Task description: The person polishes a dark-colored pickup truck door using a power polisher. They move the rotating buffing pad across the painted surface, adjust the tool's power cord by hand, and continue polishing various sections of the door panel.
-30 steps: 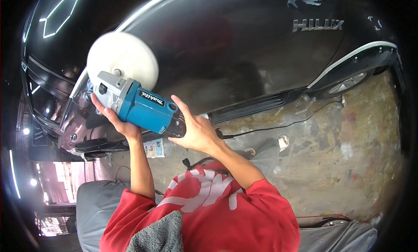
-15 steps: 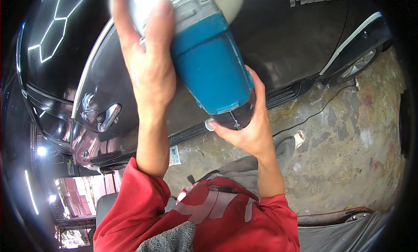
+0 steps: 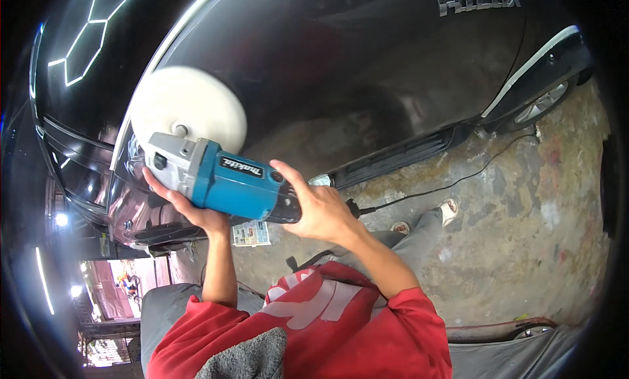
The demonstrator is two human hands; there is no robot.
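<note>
You hold a teal and grey handheld electric polisher in both hands, lifted in front of the glossy black side panel of a vehicle. Your left hand cups the grey metal gear head from below, fingers wrapped up around it. Your right hand is clamped over the black rear end of the teal body, fingers spread across its top. The 2 hands sit apart, 1 at each end of the tool.

The round white wool pad on the polisher's head lies against, or just in front of, the dark panel; you cannot tell from here whether it touches. A thin black power cord runs from behind your right hand across the stained concrete floor toward the vehicle's rear wheel. A small printed paper sheet lies on the floor below the tool, just beside your left forearm. Your red sleeves fill the lower edge, with a grey cloth over them.
</note>
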